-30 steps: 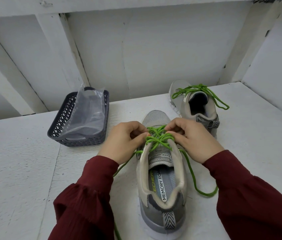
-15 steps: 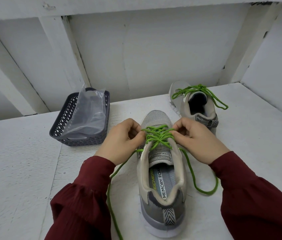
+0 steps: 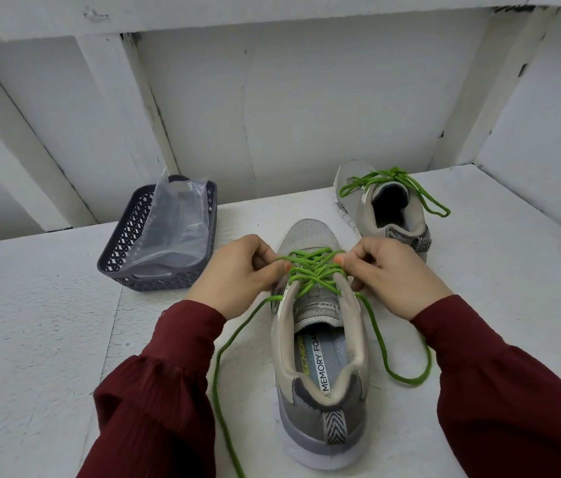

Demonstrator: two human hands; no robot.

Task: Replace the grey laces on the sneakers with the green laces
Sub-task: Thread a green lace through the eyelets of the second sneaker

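Observation:
A grey sneaker [image 3: 320,370] stands in front of me, heel toward me, with a green lace [image 3: 313,270] crossed through its eyelets. My left hand [image 3: 237,270] pinches the lace at the left eyelet row. My right hand [image 3: 392,274] pinches it at the right row. Loose lace ends trail down both sides of the shoe onto the table. A second grey sneaker [image 3: 385,208] stands behind to the right, laced in green with loops hanging over its side.
A dark plastic basket [image 3: 124,267] holding a clear plastic bag [image 3: 175,225] sits at the back left on the white table [image 3: 30,339]. White walls and beams close off the back and the right side.
Both hands have drawn apart, pulling the lace sideways across the eyelets. The left trailing end now lies longer down the table.

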